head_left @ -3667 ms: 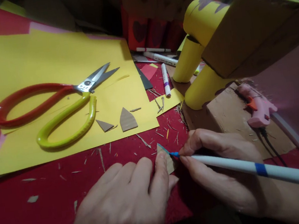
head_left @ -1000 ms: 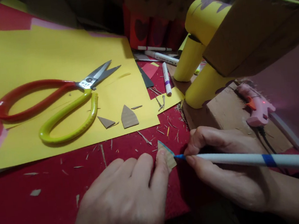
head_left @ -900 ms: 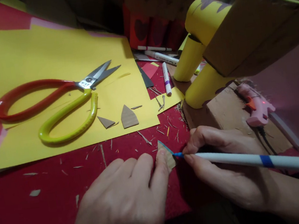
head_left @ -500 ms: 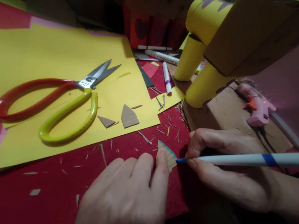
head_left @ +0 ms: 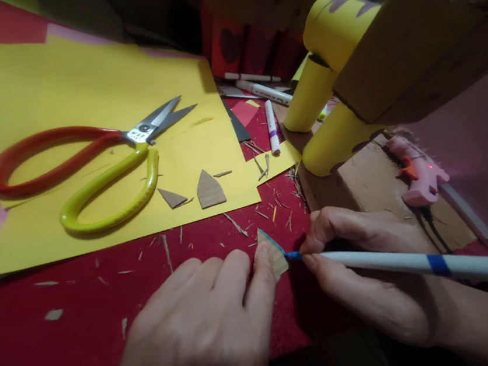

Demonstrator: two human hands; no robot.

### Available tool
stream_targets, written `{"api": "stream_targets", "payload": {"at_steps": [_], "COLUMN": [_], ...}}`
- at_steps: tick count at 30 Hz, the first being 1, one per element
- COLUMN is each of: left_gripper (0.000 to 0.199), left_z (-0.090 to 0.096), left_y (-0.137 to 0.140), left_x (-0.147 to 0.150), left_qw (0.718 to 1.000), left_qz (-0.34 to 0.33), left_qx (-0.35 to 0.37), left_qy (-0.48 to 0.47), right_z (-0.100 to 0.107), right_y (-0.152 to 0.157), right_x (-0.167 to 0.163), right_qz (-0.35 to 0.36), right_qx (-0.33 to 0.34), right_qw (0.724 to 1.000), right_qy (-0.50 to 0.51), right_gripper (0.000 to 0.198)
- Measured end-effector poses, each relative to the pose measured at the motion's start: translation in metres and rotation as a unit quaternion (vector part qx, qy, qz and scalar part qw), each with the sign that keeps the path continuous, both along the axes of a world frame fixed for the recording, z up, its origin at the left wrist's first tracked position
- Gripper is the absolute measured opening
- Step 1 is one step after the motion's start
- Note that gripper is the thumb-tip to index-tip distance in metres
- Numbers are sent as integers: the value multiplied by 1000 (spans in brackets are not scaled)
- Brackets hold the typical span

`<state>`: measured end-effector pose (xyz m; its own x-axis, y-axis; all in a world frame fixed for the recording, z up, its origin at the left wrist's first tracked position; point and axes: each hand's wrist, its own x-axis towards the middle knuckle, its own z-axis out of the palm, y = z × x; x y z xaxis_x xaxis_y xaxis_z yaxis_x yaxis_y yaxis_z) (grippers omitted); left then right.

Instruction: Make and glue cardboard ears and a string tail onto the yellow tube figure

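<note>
My left hand point(head_left: 210, 316) is closed, its thumb pressing a small pointed cardboard piece point(head_left: 279, 256) at the near edge of the red surface point(head_left: 215, 238). A blue-green line runs along the piece's right curved edge. Pinched between the fingers of my right hand point(head_left: 360, 275) is a white marker point(head_left: 385, 263) with a blue band. Its blue tip touches the piece's right edge. Beyond my left hand, another pointed cardboard piece point(head_left: 210, 189) and a small cardboard triangle point(head_left: 172, 198) lie on yellow paper point(head_left: 83, 84). My left fingertips are partly hidden.
Red-and-yellow-handled scissors point(head_left: 145, 129) lie open on the paper. A pink glue gun point(head_left: 419, 172) with a lit red light sits on cardboard at right. Yellow paper tubes with a cardboard box point(head_left: 415, 58) stand behind my right hand. Capped markers point(head_left: 272, 127) and scraps lie about.
The marker tip has shifted slightly up and left along the cardboard piece's edge. My left hand holds its place on the piece. The view has shifted very slightly.
</note>
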<state>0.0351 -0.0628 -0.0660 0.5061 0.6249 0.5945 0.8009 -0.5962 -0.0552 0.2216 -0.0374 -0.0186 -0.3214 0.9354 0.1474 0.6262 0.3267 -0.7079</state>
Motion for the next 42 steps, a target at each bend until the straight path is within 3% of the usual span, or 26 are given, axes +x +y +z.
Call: {"api": "stream_targets", "payload": {"at_steps": [5,22,42], "left_gripper": [31,34,29], "left_z": [1,-1,-1], "left_y": [0,-1,-2], "left_x": [-1,-1,0], "left_qw": [1000,1000,1000], "left_qz": [2,3,16], "left_qx": [0,3,-3], "left_qy": [4,-1,-3], "right_z": [1,1,0], "right_y": [0,0,0], "right_x": [5,-3,-5], "right_qz": [32,-24,-20], "right_qx": [-12,14,27], "right_qw": [999,1000,999], "right_qy": [7,2,3], "right_gripper": [17,17,17]}}
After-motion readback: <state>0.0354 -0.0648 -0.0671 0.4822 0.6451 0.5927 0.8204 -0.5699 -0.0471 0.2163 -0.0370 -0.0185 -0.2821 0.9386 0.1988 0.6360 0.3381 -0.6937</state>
